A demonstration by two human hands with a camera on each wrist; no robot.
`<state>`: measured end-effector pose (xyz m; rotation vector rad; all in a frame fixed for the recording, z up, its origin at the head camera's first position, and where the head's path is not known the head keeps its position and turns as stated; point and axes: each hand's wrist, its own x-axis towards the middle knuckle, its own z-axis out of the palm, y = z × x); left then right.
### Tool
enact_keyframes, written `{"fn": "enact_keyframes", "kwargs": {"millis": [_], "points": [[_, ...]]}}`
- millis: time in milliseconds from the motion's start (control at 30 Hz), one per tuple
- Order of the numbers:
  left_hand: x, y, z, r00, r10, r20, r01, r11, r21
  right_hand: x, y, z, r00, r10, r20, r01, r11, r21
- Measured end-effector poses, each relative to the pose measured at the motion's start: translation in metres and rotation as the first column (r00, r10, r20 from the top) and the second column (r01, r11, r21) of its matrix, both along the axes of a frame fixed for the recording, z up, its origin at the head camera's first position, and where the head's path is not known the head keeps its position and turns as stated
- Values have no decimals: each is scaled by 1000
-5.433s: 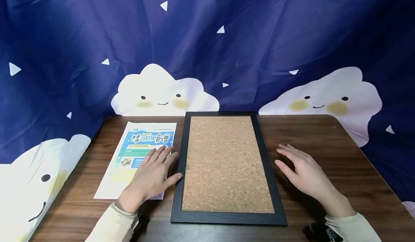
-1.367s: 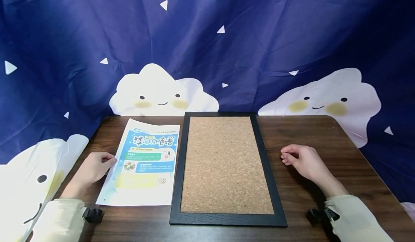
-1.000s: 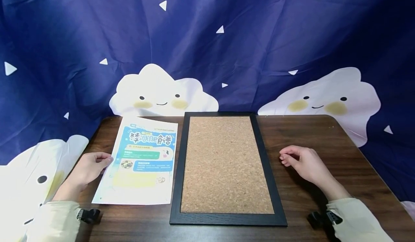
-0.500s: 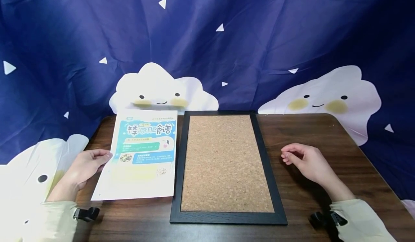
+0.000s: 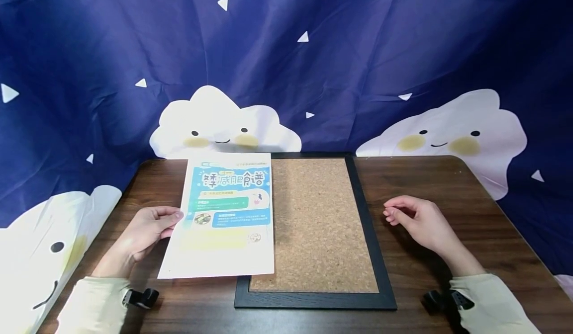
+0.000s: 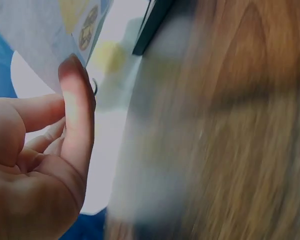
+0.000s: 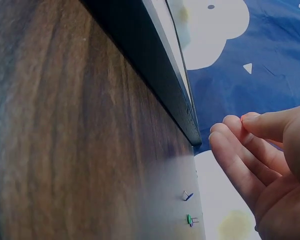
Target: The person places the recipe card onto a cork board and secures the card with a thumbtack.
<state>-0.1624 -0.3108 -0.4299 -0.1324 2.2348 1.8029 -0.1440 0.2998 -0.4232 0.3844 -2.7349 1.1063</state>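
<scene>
My left hand (image 5: 145,229) pinches the left edge of a printed poster sheet (image 5: 224,252) between thumb and fingers. Blue and green printed blocks cover its upper part. The sheet is raised from the table, its right side over the left part of a black-framed cork board (image 5: 324,224). That side hides the frame's left bar and a strip of cork. To the right of the board, my right hand (image 5: 423,224) hovers with loosely curled fingers, thumb close to the fingertips. In the right wrist view I see no object held by the right hand (image 7: 270,170).
The brown wooden table (image 5: 206,309) carries the board. Toward its far right lie a blue tack (image 7: 188,195) and a green tack (image 7: 191,220). A blue cloth with clouds (image 5: 340,75) hangs behind the table.
My left hand took the poster's left edge, raised the sheet, then carried it right, partly over the cork board. My right hand's fingers curled earlier and then stayed nearly still.
</scene>
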Motion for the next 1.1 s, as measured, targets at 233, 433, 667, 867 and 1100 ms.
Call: {"fn": "enact_keyframes", "kwargs": {"millis": [233, 433, 667, 867, 1100], "points": [[-1, 30, 3, 998, -59, 37, 55, 993, 104, -1, -6, 2, 1000, 4, 7, -4, 1000, -19], [-1, 58, 4, 996, -88, 30, 82, 985, 151, -5, -11, 2, 1000, 11, 3, -11, 1000, -21], [-7, 84, 0, 993, -111, 31, 103, 977, 185, -10, -16, 1, 999, 43, -8, -44, 996, -83], [-12, 102, -7, 994, -102, 40, 93, 976, 197, -15, -19, -1, 997, 70, -18, -71, 990, -122], [-14, 120, -14, 993, -110, 39, 98, 970, 222, -19, -24, 0, 997, 77, -10, -78, 989, -123]]}}
